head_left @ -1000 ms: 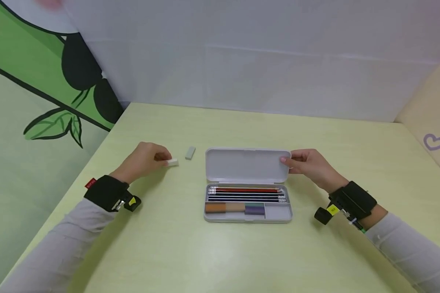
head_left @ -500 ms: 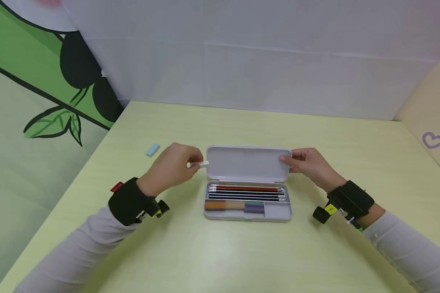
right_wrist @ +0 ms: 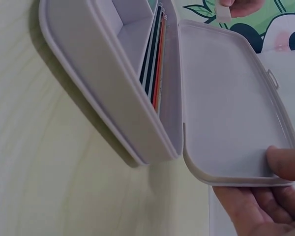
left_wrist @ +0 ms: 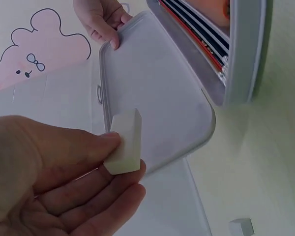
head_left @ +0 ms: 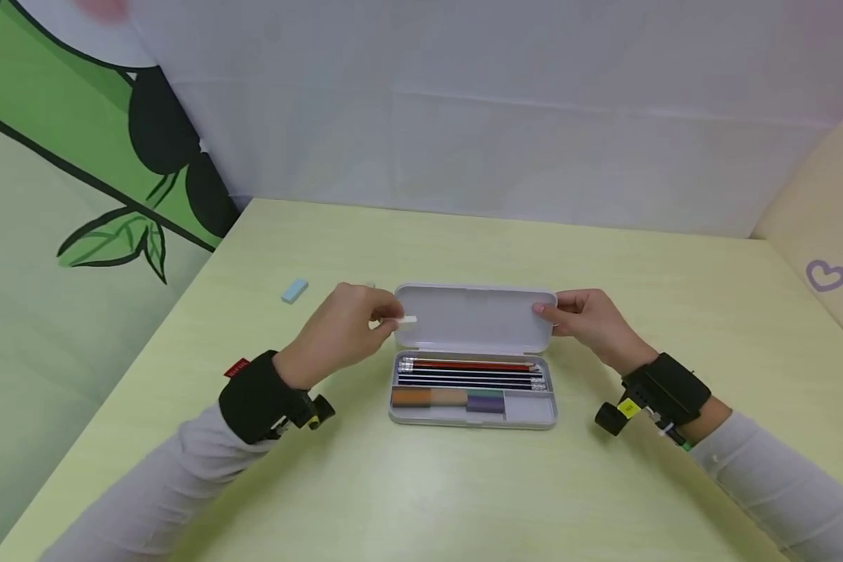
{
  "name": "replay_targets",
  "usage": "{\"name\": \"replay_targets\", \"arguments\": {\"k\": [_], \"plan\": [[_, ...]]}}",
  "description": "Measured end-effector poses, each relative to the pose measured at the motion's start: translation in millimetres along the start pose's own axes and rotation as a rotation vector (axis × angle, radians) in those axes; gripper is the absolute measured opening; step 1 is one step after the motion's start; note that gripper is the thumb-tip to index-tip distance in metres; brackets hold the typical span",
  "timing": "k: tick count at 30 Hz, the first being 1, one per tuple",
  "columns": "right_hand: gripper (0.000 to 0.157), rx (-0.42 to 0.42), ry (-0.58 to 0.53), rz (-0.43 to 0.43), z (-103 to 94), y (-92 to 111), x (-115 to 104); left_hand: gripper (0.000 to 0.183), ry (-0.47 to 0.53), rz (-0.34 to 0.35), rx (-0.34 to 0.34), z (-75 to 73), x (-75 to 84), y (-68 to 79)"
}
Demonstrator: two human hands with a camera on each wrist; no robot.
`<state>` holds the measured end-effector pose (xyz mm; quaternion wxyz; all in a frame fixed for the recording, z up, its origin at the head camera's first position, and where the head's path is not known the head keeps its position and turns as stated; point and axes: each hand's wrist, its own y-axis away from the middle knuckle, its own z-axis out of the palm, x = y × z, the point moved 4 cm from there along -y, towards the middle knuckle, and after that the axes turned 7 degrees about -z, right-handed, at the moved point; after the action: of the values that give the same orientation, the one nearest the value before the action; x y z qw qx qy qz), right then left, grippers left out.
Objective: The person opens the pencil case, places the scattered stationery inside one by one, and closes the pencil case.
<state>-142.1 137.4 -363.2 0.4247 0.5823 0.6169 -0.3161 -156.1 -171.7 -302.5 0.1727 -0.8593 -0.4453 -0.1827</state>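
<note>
My left hand (head_left: 351, 324) pinches a white eraser (left_wrist: 125, 142) between thumb and fingertips. It holds the eraser in front of the left end of a pencil case's raised lid (head_left: 474, 316). On the lid's right edge, my right hand (head_left: 593, 324) grips with the thumb on the inner face and the fingers behind. The case's base (head_left: 534, 410) lies open on the table. Several pencils (head_left: 471, 375) fill its rear compartment. Orange, tan, green and purple blocks (head_left: 485, 402) sit in the front compartment, whose right end is bare.
A light blue eraser (head_left: 294, 291) lies on the table (head_left: 428, 499), left of the case. Another small eraser (left_wrist: 242, 227) lies behind my left hand, mostly hidden in the head view. A pale cloth wall (head_left: 464, 148) stands along the table's back edge.
My left hand has carried the white eraser rightward to the lid's left end, uncovering the light blue eraser and mostly covering the other loose one. My right hand keeps its hold on the lid.
</note>
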Motion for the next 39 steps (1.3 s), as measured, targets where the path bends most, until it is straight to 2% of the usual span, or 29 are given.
{"name": "replay_targets", "arguments": {"k": [7, 12, 17, 24, 28, 33, 39], "plan": [[0.047, 0.01, -0.004, -0.022, 8.2, 3, -2, 0.017, 0.037, 0.103, -0.139, 19.9, 16.5, -5.2], [0.046, 0.016, -0.016, -0.031, 11.3, 6, -3, 0.017, 0.027, 0.135, -0.155, 35.1, 27.1, -8.1], [0.047, 0.026, -0.006, -0.034, 12.4, 8, -4, 0.015, 0.005, 0.158, -0.171, 46.6, 44.4, -9.2], [0.045, 0.053, -0.004, -0.027, 15.5, 11, -3, 0.009, -0.023, 0.211, -0.269, 64.2, 71.3, -10.1], [0.044, 0.054, -0.005, -0.028, 18.7, 12, -4, 0.008, -0.039, 0.258, -0.3, 73.3, 84.2, -10.9], [0.044, 0.054, -0.017, -0.032, 21.1, 14, -5, 0.007, -0.051, 0.299, -0.312, 83.3, 94.1, -13.6], [0.044, 0.051, -0.04, -0.047, 22.4, 17, -8, 0.011, -0.061, 0.306, -0.318, 92.2, 97.5, -12.1]]}}
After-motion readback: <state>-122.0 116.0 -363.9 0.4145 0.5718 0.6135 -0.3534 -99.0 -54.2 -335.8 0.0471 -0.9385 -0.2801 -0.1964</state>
